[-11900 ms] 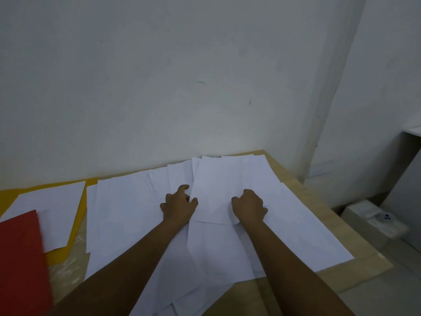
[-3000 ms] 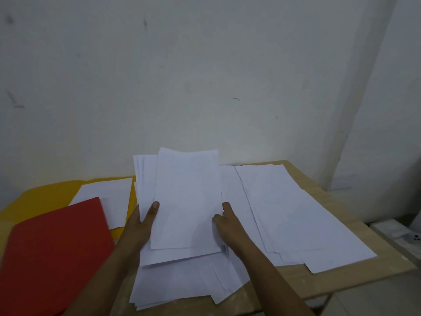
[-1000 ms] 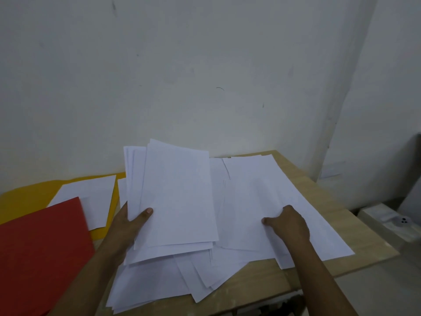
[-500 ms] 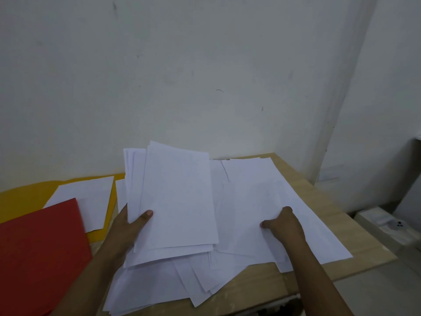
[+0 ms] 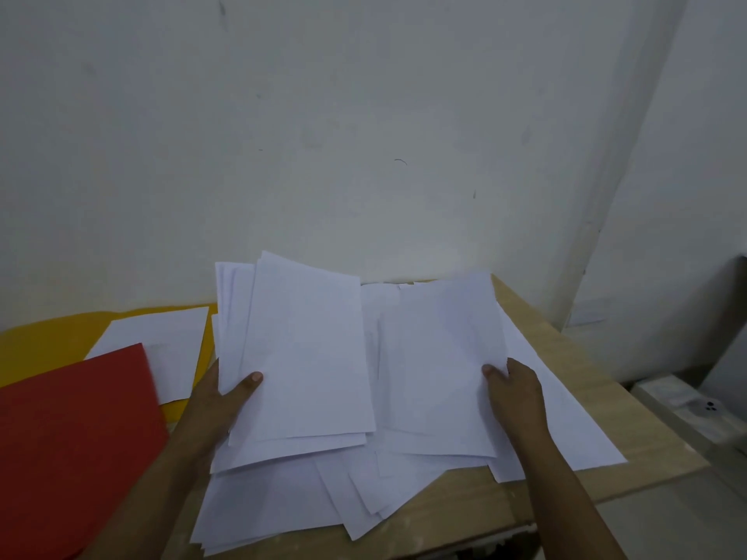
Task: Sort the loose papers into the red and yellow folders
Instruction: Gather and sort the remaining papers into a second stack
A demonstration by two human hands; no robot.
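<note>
The left hand's fingers are hiding beneath its gripped stack. Left of it, the red folder is running off the frame edge, covering part of the yellow folder.

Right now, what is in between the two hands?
In the head view, white paper: the stack gripped by the left hand, then the sheets pinched by the right hand. No bare table shows between them.

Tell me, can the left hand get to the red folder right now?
Probably not yet: the left hand grips a stack of papers. The red folder lies uncovered just beside it, though.
</note>
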